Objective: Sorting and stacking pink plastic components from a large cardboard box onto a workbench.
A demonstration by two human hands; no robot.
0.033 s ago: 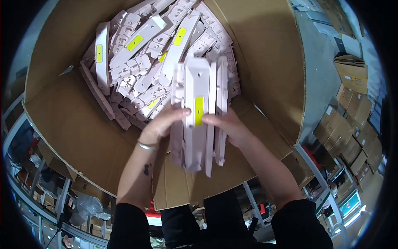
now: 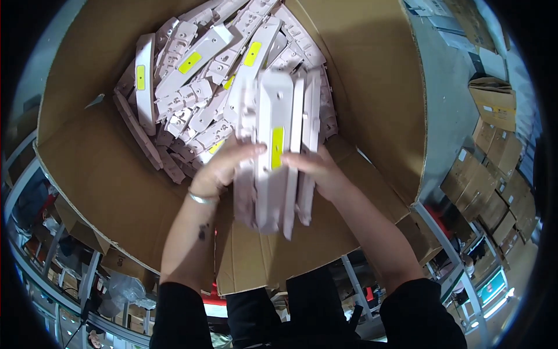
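Observation:
Between my two hands is a bundle of long, pale plastic parts [image 2: 275, 198], held lengthwise over the near side of a large cardboard box. The front one carries a yellow sticker with a small dark dot. My left hand [image 2: 224, 166] grips the bundle's left side, its thumb lying on the front near the sticker. From the right, my right hand [image 2: 322, 171] clasps it, thumb tip beside the sticker's edge. My other fingers are hidden behind the parts. Beyond the bundle, a loose heap of similar plastic parts [image 2: 192, 93] fills the far part of the box, some with yellow stickers.
High brown walls of the cardboard box [image 2: 378, 87] surround the heap, and its near flap [image 2: 250, 267] hangs towards my legs. Metal frame rails [image 2: 447, 250] stand outside at the lower right. Stacked cartons [image 2: 482, 174] are on the floor to the right.
The bundle has shifted slightly away from me and a little to the left, both hands moving with it. My grip looks the same.

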